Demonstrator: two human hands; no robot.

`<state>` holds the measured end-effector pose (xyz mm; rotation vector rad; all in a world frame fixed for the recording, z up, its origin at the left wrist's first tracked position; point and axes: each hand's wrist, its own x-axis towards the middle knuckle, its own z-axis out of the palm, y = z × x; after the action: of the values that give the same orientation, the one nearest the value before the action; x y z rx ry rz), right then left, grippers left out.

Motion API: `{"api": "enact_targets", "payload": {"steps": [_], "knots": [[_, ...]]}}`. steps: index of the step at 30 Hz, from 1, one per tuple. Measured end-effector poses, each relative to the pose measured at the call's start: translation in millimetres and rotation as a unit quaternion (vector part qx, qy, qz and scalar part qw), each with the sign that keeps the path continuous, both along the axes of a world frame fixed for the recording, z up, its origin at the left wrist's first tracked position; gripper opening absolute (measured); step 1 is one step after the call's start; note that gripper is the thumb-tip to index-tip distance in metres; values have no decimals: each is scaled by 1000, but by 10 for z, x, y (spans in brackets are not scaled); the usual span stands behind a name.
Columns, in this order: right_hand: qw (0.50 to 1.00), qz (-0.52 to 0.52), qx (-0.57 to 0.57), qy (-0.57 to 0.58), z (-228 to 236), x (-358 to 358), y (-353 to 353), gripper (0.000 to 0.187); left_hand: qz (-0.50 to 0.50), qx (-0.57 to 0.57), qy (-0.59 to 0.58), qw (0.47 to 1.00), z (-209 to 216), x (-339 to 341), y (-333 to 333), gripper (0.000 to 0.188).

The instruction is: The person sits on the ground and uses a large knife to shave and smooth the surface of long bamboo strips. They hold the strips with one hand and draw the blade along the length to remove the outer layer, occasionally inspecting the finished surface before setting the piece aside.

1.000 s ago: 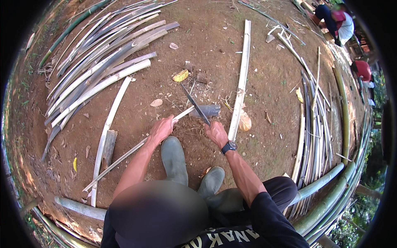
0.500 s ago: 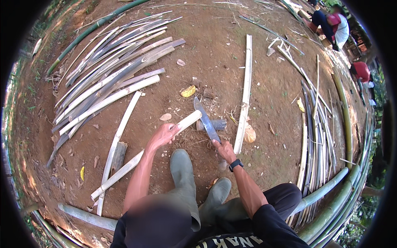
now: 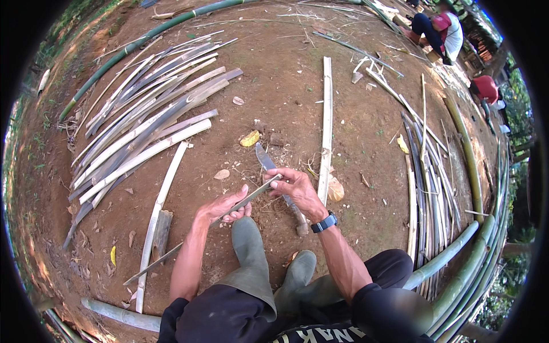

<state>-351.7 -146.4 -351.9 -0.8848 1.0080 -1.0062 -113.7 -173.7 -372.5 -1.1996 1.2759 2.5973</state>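
Observation:
A long split bamboo strip (image 3: 247,199) is turned edge-on and slants up from the lower left between my hands. My left hand (image 3: 224,207) supports it, fingers curled beneath and thumb raised. At its upper end my right hand (image 3: 294,188), with a watch on the wrist, pinches it between thumb and fingers. A machete (image 3: 263,156) lies low beneath my right hand, its blade pointing away and its handle towards my boots. My hand hides the middle of the blade.
Many split bamboo strips (image 3: 146,128) lie at left, and a second pile (image 3: 430,183) at right. One strip (image 3: 326,128) lies ahead, another (image 3: 163,197) beside a short log (image 3: 162,231). Bamboo poles (image 3: 443,257) run along the right. Another person (image 3: 437,31) crouches far right.
My right hand has let go of the machete, now lying down, and taken the strip's upper end. The strip has turned from its pale broad face to its narrow edge.

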Motion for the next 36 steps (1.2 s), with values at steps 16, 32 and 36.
{"api": "enact_targets", "payload": {"steps": [16,32,36], "knots": [[989,-122,75,-42,-91,-135,120,23,33,-223,-64,972,40,-211,200,52],[978,-186,85,-41,-136,-119,289,39,17,-413,-176,894,4,-400,326,40],[976,-204,75,-22,-166,-33,325,41,49,-482,-220,847,166,-617,481,38]]}}
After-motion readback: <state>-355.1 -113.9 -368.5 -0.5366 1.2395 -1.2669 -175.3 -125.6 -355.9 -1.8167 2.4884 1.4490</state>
